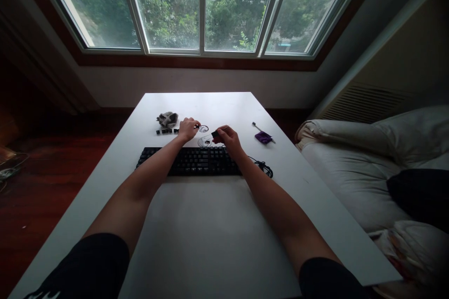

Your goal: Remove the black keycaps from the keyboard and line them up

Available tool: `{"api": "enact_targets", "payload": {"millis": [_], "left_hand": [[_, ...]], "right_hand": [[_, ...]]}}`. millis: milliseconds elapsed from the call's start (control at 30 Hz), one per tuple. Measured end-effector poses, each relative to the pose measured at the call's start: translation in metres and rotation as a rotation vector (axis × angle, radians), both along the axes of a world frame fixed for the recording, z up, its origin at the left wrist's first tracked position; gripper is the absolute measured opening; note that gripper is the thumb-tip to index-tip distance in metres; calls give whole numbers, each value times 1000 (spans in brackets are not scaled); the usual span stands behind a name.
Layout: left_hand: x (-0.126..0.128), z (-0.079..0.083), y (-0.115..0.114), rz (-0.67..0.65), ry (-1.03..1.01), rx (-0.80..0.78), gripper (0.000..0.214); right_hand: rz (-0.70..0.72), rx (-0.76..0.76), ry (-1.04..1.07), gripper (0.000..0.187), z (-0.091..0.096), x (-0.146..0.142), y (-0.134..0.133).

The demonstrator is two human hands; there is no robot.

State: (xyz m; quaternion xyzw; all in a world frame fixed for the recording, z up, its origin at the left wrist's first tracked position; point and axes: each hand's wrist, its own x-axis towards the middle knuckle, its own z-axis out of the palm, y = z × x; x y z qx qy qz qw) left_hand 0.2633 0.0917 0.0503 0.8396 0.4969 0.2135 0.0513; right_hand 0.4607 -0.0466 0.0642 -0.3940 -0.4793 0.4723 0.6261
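Beyond the black keyboard (196,161), my left hand (188,130) pinches a small black piece (197,126), which looks like a keycap. It is beside a clear round item (203,128) on the table. My right hand (228,140) has its fingers closed on a small dark block (214,134); its exact kind is too small to make out. Just left of that hand lies a second clear round item (205,142). A row of black keycaps (164,131) stands left of my left hand. My forearms cover parts of the keyboard.
A crumpled grey cloth (167,119) lies behind the keycaps. To the right are a purple cloth (264,137) and a thin brush-like stick (257,127). A coiled black cable (264,167) sits at the keyboard's right end. The white table (210,224) stands beside a pale sofa (343,163).
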Motion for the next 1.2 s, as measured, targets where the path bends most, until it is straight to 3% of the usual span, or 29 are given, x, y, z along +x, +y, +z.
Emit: {"api": "enact_targets", "payload": {"millis": [300,600,1200], "left_hand": [[18,-9,7,20,129,41,20],[20,-14,16,78,159,7,22],[20,-15,18,29,150,28,21]], "right_hand": [[-8,-11,15,42,-2,2,3],[-1,-17,-4,43,-2,2,2],[16,-7,10,41,-2,1,0]]}}
